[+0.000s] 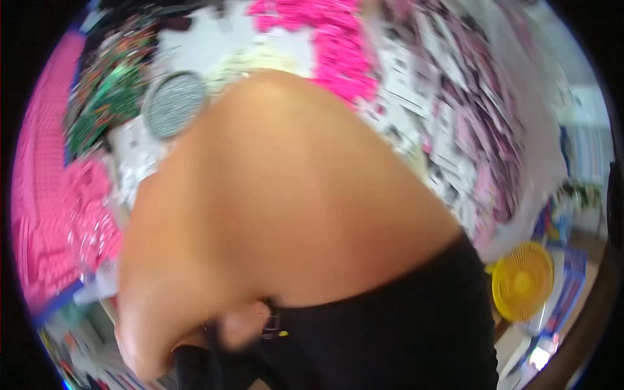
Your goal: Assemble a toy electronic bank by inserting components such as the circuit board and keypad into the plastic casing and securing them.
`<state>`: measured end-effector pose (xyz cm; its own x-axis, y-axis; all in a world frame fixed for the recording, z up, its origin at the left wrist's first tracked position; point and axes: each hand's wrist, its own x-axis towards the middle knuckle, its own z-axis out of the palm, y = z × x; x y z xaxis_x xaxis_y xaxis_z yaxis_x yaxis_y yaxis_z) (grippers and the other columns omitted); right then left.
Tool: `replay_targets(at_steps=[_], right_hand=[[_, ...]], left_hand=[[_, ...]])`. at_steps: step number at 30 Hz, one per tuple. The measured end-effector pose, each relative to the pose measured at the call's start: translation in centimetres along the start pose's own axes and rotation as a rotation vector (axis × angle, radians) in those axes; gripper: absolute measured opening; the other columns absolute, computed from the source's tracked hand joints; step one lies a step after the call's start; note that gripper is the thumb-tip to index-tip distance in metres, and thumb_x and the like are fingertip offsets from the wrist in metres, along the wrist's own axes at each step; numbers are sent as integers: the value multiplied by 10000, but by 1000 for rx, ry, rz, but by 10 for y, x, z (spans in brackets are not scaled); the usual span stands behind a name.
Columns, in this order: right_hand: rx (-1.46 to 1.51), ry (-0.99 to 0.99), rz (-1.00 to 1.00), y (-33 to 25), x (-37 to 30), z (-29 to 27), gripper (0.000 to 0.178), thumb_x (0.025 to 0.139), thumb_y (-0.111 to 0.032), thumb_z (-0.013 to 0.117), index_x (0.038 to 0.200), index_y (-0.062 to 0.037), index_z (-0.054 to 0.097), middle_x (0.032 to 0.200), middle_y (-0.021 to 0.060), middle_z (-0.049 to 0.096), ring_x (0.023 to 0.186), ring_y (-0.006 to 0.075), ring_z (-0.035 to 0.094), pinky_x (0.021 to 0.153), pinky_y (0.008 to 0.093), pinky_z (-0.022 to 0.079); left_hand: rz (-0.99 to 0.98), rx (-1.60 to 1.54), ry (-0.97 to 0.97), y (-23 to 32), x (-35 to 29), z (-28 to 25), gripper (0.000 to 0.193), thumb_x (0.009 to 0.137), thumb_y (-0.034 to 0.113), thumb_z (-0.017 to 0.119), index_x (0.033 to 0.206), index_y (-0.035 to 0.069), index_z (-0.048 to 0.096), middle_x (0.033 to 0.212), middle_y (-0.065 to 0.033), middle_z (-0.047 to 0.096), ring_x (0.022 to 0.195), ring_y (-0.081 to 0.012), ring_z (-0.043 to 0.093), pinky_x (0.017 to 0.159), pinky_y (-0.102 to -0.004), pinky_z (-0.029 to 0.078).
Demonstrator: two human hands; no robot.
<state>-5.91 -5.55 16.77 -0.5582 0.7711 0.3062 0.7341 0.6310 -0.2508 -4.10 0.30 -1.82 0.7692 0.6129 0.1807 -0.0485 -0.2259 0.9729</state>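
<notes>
My right hand (279,175) fills the middle of the head view, very near the camera and smeared by motion. Its arm comes from the lower right in a black sleeve (403,318). The wrist is bent and the fingers point down and left, mostly hidden. At the lower left, blurred skin that seems to be my left hand (143,341) meets it beside a black cuff. A small dark thing with a yellow speck (276,322) shows by a blurred fingertip; I cannot make out whether it is held.
Behind the hands is a worktop with bright pink pieces (341,52), a round dish of small grey bits (175,104) and green packets (114,97). Heaped printed cards (461,97) lie to the right. Pink bundles (49,195) are at left, a yellow basket (523,281) at lower right.
</notes>
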Motion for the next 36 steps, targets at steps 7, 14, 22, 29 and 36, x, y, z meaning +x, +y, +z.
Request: replay_targets(at_steps=[7,14,22,29,36], right_hand=[[140,780,301,57,-102,20,225,716,-131,693,918,-34,669,1033,167,658,927,344,628,733,439,524],[245,576,817,65,-210,39,491,843,-128,707,1307,0,611,1218,177,621,1120,356,558,971,423,457],[459,503,795,78,-221,34,511,818,-109,716,1312,-30,614,1243,161,604,1100,346,566,954,424,464],[-339,233,759,147,-293,24,532,752,-81,710,1274,-149,636,1279,129,588,1132,383,544,876,501,516],[-571,631,986,381,-302,20,629,871,-377,719,1357,-14,554,1251,251,611,1132,472,554,968,527,461]], left_hand=[[202,200,47,29,-9,-12,66,897,54,691,953,30,716,845,-56,703,745,-137,617,736,-293,463],[340,350,-82,28,3,8,108,831,73,739,931,96,705,829,-16,687,714,-177,610,807,-349,384],[523,421,-174,26,12,11,168,820,43,743,975,96,711,889,-8,705,747,-184,622,819,-363,371],[364,390,-199,34,6,-9,162,824,17,723,970,86,707,888,-13,712,705,-168,611,813,-357,376],[290,306,-162,34,6,-4,112,830,23,726,924,78,700,823,-12,684,667,-147,589,785,-323,385]])
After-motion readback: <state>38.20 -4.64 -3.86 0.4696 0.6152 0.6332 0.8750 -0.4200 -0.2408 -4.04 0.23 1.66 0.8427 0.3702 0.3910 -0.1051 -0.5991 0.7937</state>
